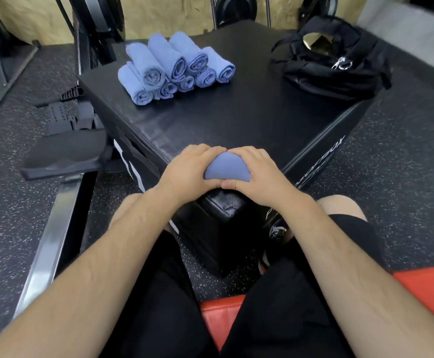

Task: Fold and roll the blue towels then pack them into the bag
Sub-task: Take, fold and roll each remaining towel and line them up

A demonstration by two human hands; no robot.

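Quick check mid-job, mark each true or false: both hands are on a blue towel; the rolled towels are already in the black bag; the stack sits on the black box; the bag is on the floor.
1. Both hands grip one blue cloth towel. True: the left hand and right hand close on the blue towel.
2. The rolled blue towels are inside the black fabric bag. False: they lie stacked outside it.
3. The stack sits on the black padded box. True.
4. The bag lies on the floor. False: it rests on the box.

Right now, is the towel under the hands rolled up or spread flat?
Rolled up: the towel is a compact bundle, gripped by the left hand and right hand at the box's near corner.
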